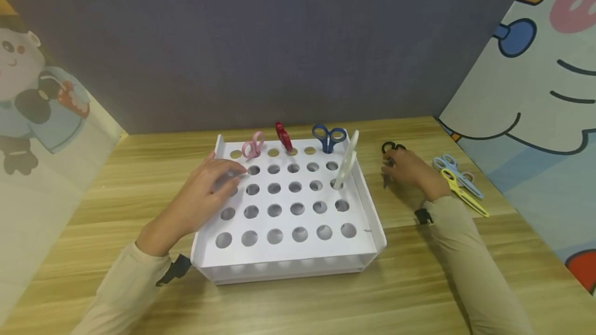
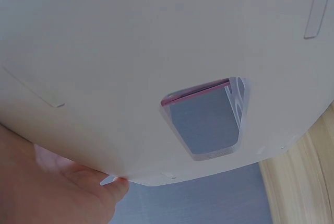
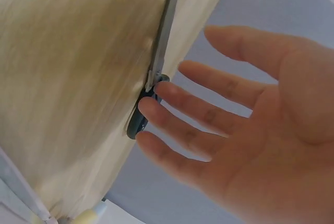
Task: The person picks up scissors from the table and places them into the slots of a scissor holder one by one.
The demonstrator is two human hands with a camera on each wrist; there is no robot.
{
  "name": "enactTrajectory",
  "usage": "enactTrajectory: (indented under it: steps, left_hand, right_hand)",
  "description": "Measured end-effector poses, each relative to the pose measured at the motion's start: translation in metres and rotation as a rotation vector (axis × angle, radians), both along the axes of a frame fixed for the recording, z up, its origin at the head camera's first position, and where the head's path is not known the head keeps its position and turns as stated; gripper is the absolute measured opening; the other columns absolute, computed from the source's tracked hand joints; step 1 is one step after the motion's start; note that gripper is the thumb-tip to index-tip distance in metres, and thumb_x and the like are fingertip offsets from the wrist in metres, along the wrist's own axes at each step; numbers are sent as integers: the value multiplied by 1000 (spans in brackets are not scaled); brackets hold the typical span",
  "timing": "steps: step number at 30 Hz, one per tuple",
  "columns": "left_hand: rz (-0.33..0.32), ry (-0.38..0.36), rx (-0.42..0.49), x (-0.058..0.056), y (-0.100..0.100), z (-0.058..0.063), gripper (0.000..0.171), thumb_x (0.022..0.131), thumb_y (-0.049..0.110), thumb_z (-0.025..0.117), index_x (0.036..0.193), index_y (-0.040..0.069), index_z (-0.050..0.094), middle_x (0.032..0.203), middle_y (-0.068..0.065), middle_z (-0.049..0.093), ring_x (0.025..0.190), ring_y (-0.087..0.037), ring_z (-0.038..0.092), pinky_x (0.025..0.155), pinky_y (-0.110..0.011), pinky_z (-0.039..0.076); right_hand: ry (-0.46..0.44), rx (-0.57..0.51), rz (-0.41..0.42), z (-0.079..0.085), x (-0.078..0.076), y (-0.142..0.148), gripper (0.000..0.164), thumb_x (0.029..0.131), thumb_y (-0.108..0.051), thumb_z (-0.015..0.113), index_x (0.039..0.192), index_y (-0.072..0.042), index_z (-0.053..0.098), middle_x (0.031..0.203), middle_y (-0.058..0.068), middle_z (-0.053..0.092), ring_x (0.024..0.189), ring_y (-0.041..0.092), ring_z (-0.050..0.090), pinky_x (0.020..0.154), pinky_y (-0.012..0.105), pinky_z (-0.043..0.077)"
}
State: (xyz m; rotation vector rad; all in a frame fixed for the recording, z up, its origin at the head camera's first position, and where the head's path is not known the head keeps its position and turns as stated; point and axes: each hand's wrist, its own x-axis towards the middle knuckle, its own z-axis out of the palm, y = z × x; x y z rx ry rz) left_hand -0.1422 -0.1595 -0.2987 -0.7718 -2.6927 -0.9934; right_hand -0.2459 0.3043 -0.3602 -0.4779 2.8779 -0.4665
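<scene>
A white rack [image 1: 279,252] with rows of round holes stands on the table. My left hand [image 1: 200,195] rests over its left edge, fingers loosely extended above the left holes and holding nothing. In the left wrist view, part of that hand [image 2: 68,192] lies along the rim of the white rack wall [image 2: 104,78]. Right of the rack, my right hand [image 1: 412,169] is over black-handled scissors [image 1: 387,147] lying on the table. The right wrist view shows its fingers spread and slightly bent, fingertips right at the handle of the scissors [image 3: 163,41], not curled round it.
Pink [image 1: 253,150], red [image 1: 283,137], navy [image 1: 328,141] and white scissors [image 1: 346,164] stand handle-up in the rack. Light blue [image 1: 467,181] and yellow scissors [image 1: 472,202] lie beyond the right wrist. A grey panel [image 1: 279,40] closes off the back.
</scene>
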Motion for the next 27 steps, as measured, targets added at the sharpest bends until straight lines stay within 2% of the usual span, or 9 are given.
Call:
enactTrajectory:
  steps: [4,9,11,13,16,18,21,24,27]
  left_hand:
    - [-1,-2,4,0,0,0,20,95,6,59,113,3,68,118,-14,69,123,-33,58,125,-46,8]
    - [-5,4,6,0,-1,-1,20,95,7,59,112,3,68,118,-13,70,122,-33,58,125,-46,8]
    - [-5,8,3,0,0,0,20,96,7,59,113,3,68,118,-13,69,123,-32,58,125,-46,8]
    - [-6,10,2,1,0,0,20,96,7,58,113,4,68,118,-13,69,123,-33,58,125,-46,8]
    - [-9,10,-2,0,0,-1,20,96,8,58,113,4,68,118,-13,69,123,-32,57,125,-46,8]
    - [-12,10,-1,0,1,-1,19,96,8,58,112,4,68,118,-12,69,123,-32,58,125,-47,8]
    - [-14,14,0,0,1,-2,19,96,7,59,112,4,68,118,-12,69,123,-32,58,125,-48,9]
    - [-12,13,2,0,0,-1,19,96,7,58,112,3,68,118,-13,69,122,-33,58,125,-48,8]
    - [-7,10,1,1,0,-1,20,95,6,58,112,3,68,118,-13,69,123,-33,58,125,-47,8]
  right_hand:
    - [23,5,20,-2,-2,0,43,93,-10,64,125,16,54,117,34,60,110,51,57,94,60,49]
    - [47,11,46,-3,-4,1,21,86,-4,67,102,9,68,96,21,69,93,42,64,83,55,54]
    - [58,0,37,-5,-5,2,16,86,-4,66,98,7,69,94,20,70,93,41,64,82,55,53]
    - [59,-19,-1,-6,-4,3,21,87,-5,64,103,8,66,105,27,64,101,47,59,86,59,51]
    - [51,-32,-80,-10,-3,5,38,90,-10,61,122,10,57,129,39,46,118,58,43,96,68,43]
    - [39,-9,-110,-12,-3,6,48,92,-14,59,132,11,49,135,43,37,123,63,36,101,71,37]
    - [57,30,-90,-12,-3,7,53,92,-15,58,136,11,47,136,41,44,122,63,40,104,69,37]
    - [84,32,-60,-10,-4,8,44,92,-14,59,129,10,56,125,37,56,116,58,50,101,66,42]
    - [91,0,-51,-7,-3,8,37,92,-13,63,123,8,60,117,34,62,111,55,55,96,64,46]
